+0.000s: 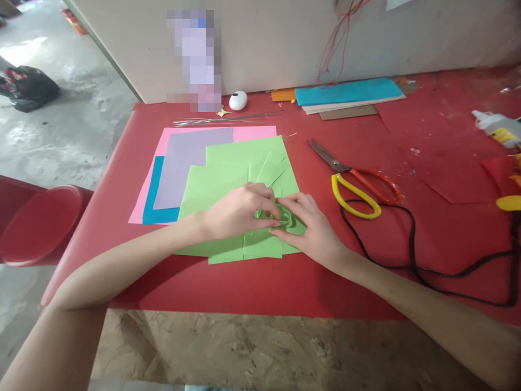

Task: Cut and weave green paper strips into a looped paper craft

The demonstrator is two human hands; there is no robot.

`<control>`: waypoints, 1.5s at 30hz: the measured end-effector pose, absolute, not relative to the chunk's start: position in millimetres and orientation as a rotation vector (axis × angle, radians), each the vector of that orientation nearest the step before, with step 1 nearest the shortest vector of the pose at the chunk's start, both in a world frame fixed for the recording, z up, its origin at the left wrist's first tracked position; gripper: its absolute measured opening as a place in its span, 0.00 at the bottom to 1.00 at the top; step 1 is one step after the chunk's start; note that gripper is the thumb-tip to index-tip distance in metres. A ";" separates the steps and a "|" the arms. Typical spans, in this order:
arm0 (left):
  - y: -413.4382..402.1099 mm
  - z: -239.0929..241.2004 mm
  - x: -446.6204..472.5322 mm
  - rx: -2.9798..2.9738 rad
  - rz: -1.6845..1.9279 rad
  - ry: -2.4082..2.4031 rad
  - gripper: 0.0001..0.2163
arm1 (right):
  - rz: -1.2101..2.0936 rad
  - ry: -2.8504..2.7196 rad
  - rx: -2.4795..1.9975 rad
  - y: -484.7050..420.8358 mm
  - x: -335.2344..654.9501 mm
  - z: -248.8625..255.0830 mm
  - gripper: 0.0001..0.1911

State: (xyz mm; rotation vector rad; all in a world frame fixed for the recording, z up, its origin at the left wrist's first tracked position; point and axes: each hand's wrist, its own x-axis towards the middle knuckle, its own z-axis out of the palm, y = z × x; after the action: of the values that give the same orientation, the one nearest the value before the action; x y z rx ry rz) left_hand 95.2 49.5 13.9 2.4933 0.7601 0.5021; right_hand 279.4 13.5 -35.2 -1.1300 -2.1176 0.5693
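Observation:
Between my two hands is a curled light-green paper strip (pixel 288 218), bent into loops above a pile of green paper sheets (pixel 222 182). The thumb and fingers of my left hand (pixel 238 212) pinch its left side. From the right, the bent fingers and thumb of my right hand (pixel 319 233) close around the other side; the fingertips partly hide the loops. Narrow cut green strips (pixel 268 172) lie on the sheets just beyond my hands. Purple paper (pixel 179 174), blue paper (pixel 150 198) and pink paper (pixel 254 131) spread out to the left and behind.
On the red table (pixel 163 282), scissors (pixel 337 168) with yellow and red handles lie right of the paper, near a black cord (pixel 413 239). Thin wires (pixel 228 119), a white egg-shaped object (pixel 238 100), folded blue material (pixel 350 92) and a glue bottle (pixel 496 127) sit farther back.

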 end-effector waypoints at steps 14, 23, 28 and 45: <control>48.2 11.7 95.2 2.534 0.424 0.800 0.05 | 0.666 -2.065 -1.202 12.5 278.0 -34.6 0.24; 46.5 13.1 95.6 2.649 0.448 0.889 0.07 | 0.251 -2.067 -1.031 9.1 289.9 -19.0 0.13; 46.6 13.8 96.1 2.592 0.458 0.926 0.07 | -0.147 -2.263 -0.854 5.7 291.2 -22.4 0.09; 50.8 17.4 96.2 2.413 0.463 0.951 0.06 | -0.256 -2.347 -0.870 8.2 286.8 -27.3 0.11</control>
State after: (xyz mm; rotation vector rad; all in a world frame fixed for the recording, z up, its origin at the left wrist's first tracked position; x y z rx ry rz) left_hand 96.2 50.8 17.4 2.4132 0.9506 0.4635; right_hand 286.8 8.2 -27.3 -0.8704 -2.3468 -0.2556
